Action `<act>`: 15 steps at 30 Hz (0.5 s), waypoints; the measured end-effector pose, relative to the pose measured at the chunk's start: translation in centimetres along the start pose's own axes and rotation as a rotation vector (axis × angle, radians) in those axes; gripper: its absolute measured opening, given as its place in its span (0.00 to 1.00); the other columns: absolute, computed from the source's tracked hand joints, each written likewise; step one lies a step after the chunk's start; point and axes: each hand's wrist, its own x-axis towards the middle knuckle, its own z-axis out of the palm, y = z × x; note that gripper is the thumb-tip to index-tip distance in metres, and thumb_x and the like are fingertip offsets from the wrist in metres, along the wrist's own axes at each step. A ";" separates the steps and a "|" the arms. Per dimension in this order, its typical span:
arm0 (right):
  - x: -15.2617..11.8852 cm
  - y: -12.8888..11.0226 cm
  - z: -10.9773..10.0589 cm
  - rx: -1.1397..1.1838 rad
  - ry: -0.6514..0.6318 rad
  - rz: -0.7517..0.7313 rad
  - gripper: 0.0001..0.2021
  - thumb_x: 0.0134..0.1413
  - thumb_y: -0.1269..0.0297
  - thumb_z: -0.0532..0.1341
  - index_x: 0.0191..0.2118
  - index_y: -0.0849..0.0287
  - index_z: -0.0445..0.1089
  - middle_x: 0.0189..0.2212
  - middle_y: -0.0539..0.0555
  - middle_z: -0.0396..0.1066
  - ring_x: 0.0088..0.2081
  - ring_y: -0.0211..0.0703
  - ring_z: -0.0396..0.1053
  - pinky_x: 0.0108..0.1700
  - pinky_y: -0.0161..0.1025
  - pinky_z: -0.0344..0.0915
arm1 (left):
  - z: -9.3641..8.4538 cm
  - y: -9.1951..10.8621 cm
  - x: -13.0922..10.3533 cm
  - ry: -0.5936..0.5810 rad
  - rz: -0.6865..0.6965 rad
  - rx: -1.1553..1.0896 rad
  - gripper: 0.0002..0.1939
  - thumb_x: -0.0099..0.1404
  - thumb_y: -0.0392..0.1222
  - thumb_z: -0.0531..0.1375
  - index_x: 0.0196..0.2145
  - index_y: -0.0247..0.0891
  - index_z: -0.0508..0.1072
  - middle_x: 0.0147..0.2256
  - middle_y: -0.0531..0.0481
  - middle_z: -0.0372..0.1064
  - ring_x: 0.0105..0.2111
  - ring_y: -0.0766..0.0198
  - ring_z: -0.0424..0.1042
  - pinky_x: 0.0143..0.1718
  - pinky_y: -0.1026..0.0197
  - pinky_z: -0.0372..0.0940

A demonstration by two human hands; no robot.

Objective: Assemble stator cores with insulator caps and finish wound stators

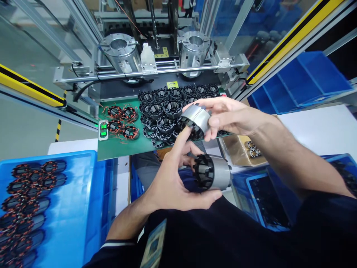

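My left hand holds a metal cylinder with a black slotted end between thumb and fingers. Its index finger reaches up to the rim of a second silver cylinder. That upper cylinder is gripped by my right hand, thumb on its near side and fingers over the top, its black toothed end turned toward the lower left. Behind both hands, many black slotted rings stand in rows and stacks on a green mat. Several copper-wound rings lie at the mat's left.
Two metal fixtures stand on the machine behind a horizontal rail. A blue tray with wound parts is at the left. At right are a cardboard box with small rings and blue bins. Yellow-edged posts flank the machine.
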 end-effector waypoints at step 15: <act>1.8 1.2 1.5 -0.269 0.234 0.115 0.37 0.58 0.21 0.77 0.36 0.57 0.84 0.30 0.53 0.83 0.23 0.41 0.80 0.22 0.34 0.78 | -0.9 -3.2 -0.3 -0.059 0.073 -0.395 0.61 0.58 0.44 0.87 0.84 0.57 0.70 0.50 0.52 0.76 0.36 0.69 0.79 0.36 0.69 0.72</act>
